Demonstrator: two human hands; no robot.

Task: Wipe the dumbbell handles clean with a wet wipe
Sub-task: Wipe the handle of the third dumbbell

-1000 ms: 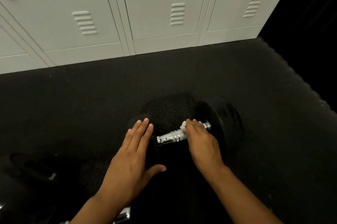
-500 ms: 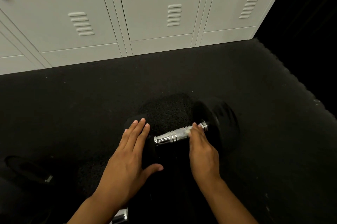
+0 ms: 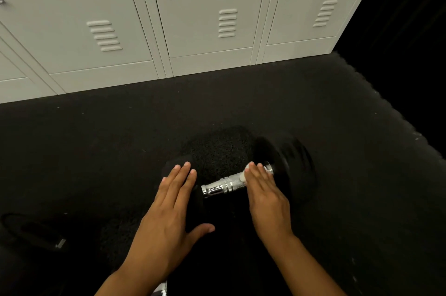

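A black dumbbell lies on the dark rubber floor, its chrome handle (image 3: 223,186) running from lower left to upper right between two black heads. My left hand (image 3: 169,213) lies flat with straight fingers on the left head (image 3: 193,206), steadying it. My right hand (image 3: 266,196) has its fingers stretched over the right end of the handle, pressing a white wet wipe (image 3: 242,177) against the chrome. Only a small edge of the wipe shows beside my fingers. The right head (image 3: 294,163) looks blurred.
Grey lockers (image 3: 193,18) stand along the back wall. The black mat's ragged edge (image 3: 386,107) runs down the right side. Another dark object (image 3: 36,233) lies at the lower left, and a chrome piece (image 3: 162,291) peeks out under my left forearm.
My right hand's fingers have straightened over the handle's right end and the wipe has shifted along the chrome. My left hand has stayed on the left head.
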